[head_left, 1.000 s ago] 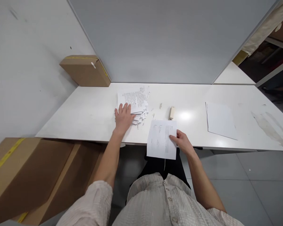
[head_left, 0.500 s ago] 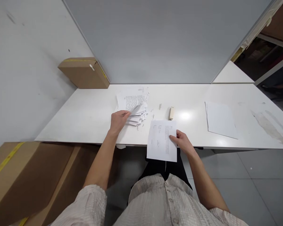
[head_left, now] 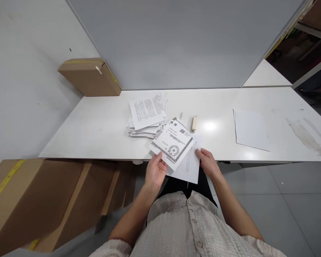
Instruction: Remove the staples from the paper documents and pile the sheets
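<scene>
My left hand point(head_left: 155, 170) grips the lower left corner of a printed sheet with a round stamp point(head_left: 172, 142) and holds it over the table's front edge. That sheet lies across a second printed sheet point(head_left: 189, 165), which my right hand point(head_left: 207, 161) pinches at its right edge. A ragged stack of printed papers point(head_left: 146, 116) lies on the white table point(head_left: 101, 125) just beyond and left of the hands. A small cream stapler point(head_left: 194, 123) rests behind the held sheets.
Blank white sheets point(head_left: 250, 130) lie at the right of the table. A brown cardboard box point(head_left: 89, 76) stands at the far left corner against the grey partition point(head_left: 182, 43). Large cardboard boxes point(head_left: 29, 200) sit on the floor at my left.
My left hand lifted a stamped sheet off the stack and carried it right, laying it over the sheet in my right hand. The right hand stayed in place.
</scene>
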{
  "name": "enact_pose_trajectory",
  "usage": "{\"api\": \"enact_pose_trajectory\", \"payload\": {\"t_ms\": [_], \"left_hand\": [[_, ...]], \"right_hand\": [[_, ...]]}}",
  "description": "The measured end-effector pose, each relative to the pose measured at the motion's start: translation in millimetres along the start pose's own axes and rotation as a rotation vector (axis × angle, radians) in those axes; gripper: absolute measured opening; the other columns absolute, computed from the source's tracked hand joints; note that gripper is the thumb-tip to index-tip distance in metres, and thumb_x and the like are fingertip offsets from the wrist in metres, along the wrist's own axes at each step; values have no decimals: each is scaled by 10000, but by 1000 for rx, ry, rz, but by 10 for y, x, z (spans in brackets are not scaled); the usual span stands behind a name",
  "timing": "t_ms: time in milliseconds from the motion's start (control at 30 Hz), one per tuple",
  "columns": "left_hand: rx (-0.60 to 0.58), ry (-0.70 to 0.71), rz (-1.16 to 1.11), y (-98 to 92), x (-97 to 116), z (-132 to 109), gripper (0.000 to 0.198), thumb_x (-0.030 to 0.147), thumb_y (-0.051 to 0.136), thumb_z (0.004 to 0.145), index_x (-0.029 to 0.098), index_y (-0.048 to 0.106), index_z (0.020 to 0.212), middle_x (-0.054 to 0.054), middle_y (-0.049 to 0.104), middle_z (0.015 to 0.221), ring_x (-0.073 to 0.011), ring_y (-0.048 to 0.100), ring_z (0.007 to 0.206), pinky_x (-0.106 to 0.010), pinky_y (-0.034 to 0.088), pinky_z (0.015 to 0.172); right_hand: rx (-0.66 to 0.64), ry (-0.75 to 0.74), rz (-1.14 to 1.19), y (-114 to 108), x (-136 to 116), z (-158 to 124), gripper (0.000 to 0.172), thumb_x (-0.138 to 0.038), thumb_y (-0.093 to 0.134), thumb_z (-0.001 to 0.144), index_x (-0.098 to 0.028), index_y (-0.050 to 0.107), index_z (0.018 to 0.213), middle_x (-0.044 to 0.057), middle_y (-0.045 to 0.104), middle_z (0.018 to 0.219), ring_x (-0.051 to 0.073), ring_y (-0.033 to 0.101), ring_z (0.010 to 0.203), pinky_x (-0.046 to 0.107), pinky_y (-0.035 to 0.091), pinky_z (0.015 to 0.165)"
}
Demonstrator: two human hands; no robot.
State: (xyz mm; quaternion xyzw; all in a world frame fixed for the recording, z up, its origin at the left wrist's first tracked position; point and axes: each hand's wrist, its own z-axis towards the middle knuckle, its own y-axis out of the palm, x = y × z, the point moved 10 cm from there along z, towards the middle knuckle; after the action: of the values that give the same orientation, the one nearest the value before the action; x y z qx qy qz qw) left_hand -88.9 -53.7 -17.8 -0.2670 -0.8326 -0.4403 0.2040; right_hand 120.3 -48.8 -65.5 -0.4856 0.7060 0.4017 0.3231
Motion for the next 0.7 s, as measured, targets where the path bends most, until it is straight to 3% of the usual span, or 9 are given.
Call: {"api": "enact_pose_trajectory", "payload": {"t_ms": [67, 133, 233, 300, 333, 400, 467, 600, 700], "left_hand": [[-3, -7, 3, -86, -155, -40, 202, 82, 597, 772, 157, 629, 957, -64, 697, 986, -140, 651, 931, -247, 518, 845], [-39, 99, 70, -148, -94, -53, 250, 134, 633, 763, 178, 613, 1008, -62, 687, 1033, -152, 646, 957, -261, 519, 851], [-88, 500, 352, -174, 377, -205, 307, 189, 649, 755, 185, 591, 1056, -64, 682, 1042, -175, 636, 989, -293, 517, 866], [-217, 846, 681, 44, 682, -486, 270, 145, 636, 733, 174, 598, 999, -76, 676, 1062, -196, 632, 1007, -313, 515, 878], [-345, 987, 862, 228, 717, -650, 226, 111, 619, 716, 169, 599, 933, -89, 663, 1100, -211, 626, 1026, -329, 515, 885], [-697, 1129, 1179, 582, 531, -932, 149, 63, 561, 681, 165, 561, 788, -119, 609, 1210, -255, 583, 1108, -387, 499, 925], [-984, 1123, 1410, 783, 218, -1082, 145, 48, 499, 658, 160, 523, 747, -146, 573, 1254, -290, 514, 1194, -455, 453, 985], [-1188, 971, 1747, 857, -366, -992, 243, 58, 445, 675, 122, 550, 885, -167, 581, 1228, -299, 475, 1230, -493, 404, 1026], [-1286, 837, 1765, 783, -658, -897, 260, 72, 449, 712, 115, 556, 945, -167, 556, 1263, -318, 422, 1274, -526, 366, 1040]], "right_hand": [[28, 6, 43, -31, 28, -35, 312, -441, 663, 690, -195, 662, 881, 38, 698, 718, 216, 633, 644, 290, 459, 500], [44, 7, 60, -68, 35, -71, 308, -433, 662, 689, -194, 663, 884, 42, 702, 733, 220, 635, 660, 287, 454, 497], [70, 15, 35, -142, 24, -123, 303, -428, 654, 701, -198, 666, 898, 44, 708, 773, 228, 637, 688, 291, 458, 510], [86, 23, 5, -173, 7, -157, 306, -432, 648, 706, -204, 669, 909, 37, 706, 761, 225, 632, 673, 291, 452, 504], [86, 27, -3, -170, 0, -172, 306, -433, 644, 709, -206, 670, 912, 33, 704, 750, 221, 628, 659, 288, 446, 498], [55, 42, 10, -118, 1, -198, 296, -433, 640, 713, -211, 670, 908, 27, 704, 746, 211, 623, 644, 281, 441, 494], [9, 55, 63, -44, 17, -220, 275, -428, 643, 712, -215, 667, 885, 27, 709, 780, 208, 629, 669, 279, 453, 513], [37, 37, 147, -61, 44, -258, 269, -447, 663, 694, -213, 653, 827, 35, 715, 846, 234, 648, 795, 308, 500, 609], [0, 13, 126, -38, 43, -281, 368, -524, 596, 749, -208, 661, 927, 56, 713, 903, 245, 643, 872, 336, 509, 697]]}}
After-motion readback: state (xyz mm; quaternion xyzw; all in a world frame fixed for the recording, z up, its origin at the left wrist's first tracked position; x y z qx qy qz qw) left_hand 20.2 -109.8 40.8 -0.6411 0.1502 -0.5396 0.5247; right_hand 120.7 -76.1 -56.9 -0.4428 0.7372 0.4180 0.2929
